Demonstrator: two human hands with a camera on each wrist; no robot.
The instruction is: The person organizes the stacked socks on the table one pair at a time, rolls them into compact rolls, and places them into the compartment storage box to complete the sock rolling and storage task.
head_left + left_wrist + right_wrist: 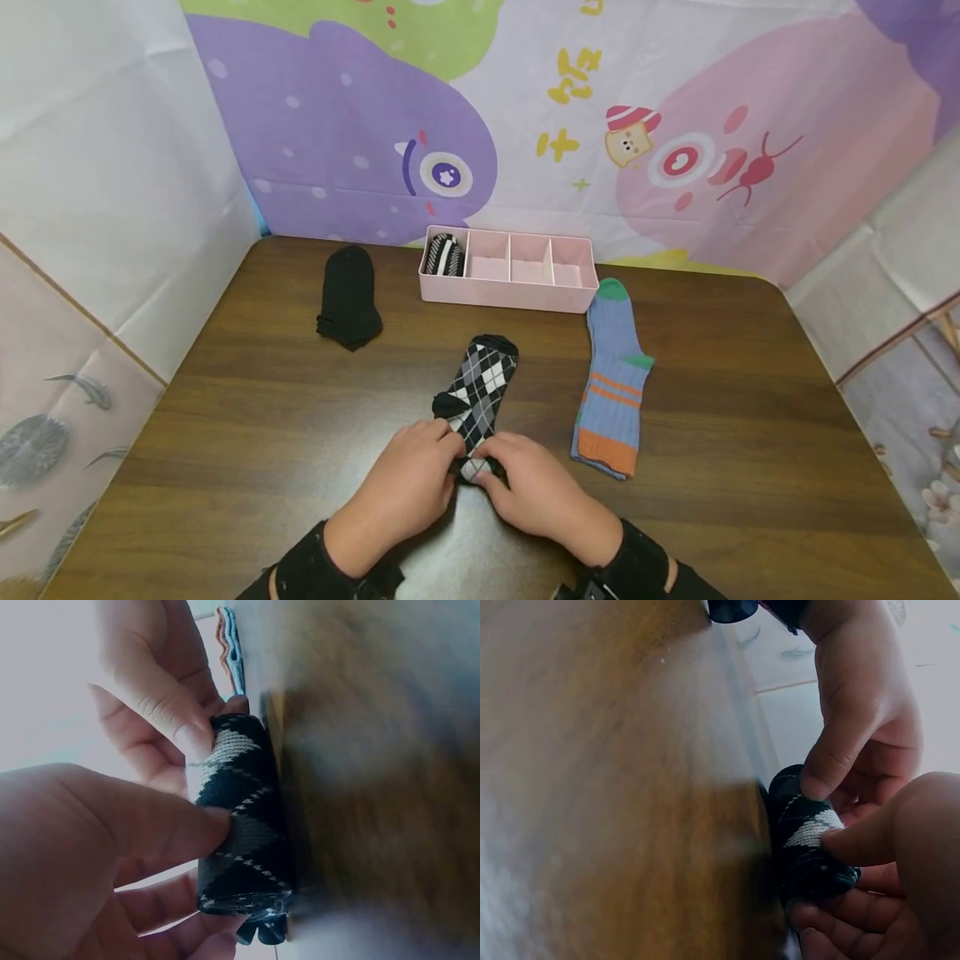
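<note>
Argyle sock (483, 385): near end is rolled.
Left hand (411, 477): pinches this end.
Right hand (534, 487): pinches it also.

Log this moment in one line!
left hand, right hand: pinching black-white-grey knitted argyle sock | state: partly rolled | long pink box: black-white striped roll, leftmost compartment

Looks knitted and matt on the argyle sock (483, 390), with visible stitches; like matt cloth on the black sock (349, 293); ribbed on the blue sock (611, 346). Looks like smooth plastic on the pink tray (506, 294). Shows lightly glossy wood grain across the table (738, 400), creased cloth on the backdrop (555, 187).
</note>
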